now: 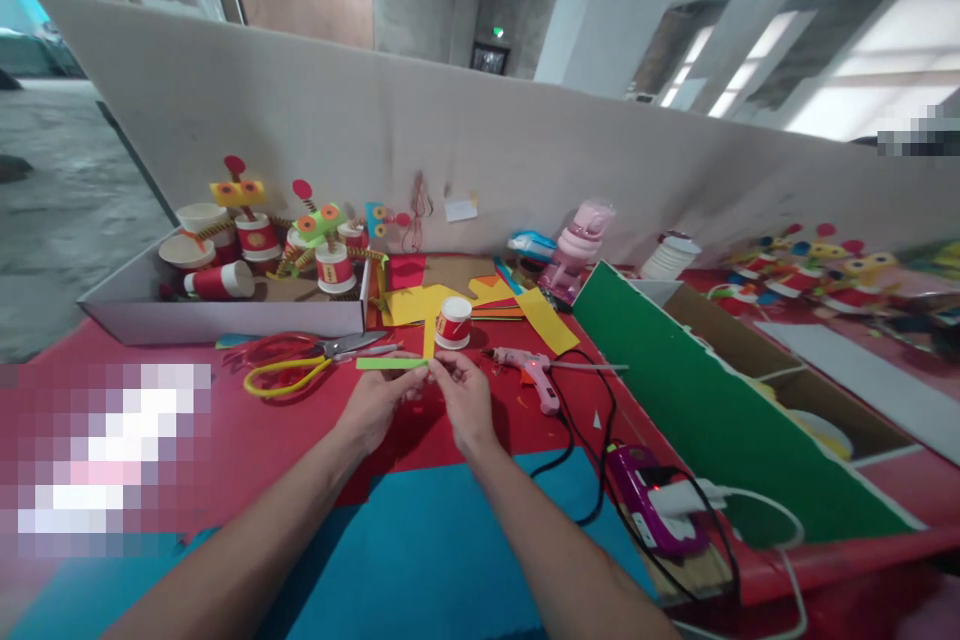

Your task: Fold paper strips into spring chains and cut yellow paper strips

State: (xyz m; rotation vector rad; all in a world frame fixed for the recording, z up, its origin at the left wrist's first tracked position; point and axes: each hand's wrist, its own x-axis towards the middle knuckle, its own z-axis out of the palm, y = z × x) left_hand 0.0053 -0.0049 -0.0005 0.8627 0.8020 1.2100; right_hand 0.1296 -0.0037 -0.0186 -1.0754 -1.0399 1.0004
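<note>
My left hand (384,405) pinches a light green paper strip (386,363) near its right end. A narrow yellow paper strip (429,332) crosses it there at a right angle, and my right hand (466,402) pinches the two strips where they meet. Whether they are stuck together I cannot tell. Just beyond my fingers a small red and white paper cup (454,323) stands with its closed end up. To the right of my right hand lies a pink glue gun (527,367) with a red light lit. Yellow-handled scissors (292,376) lie to the left.
On the left a white box (225,320) holds paper-cup figures and cups. Coloured paper sheets (412,305) lie behind the cup. A green-sided divided box (675,390) bounds the right side. Cables run from a purple power strip (656,500). Blue sheets (442,550) lie under my forearms.
</note>
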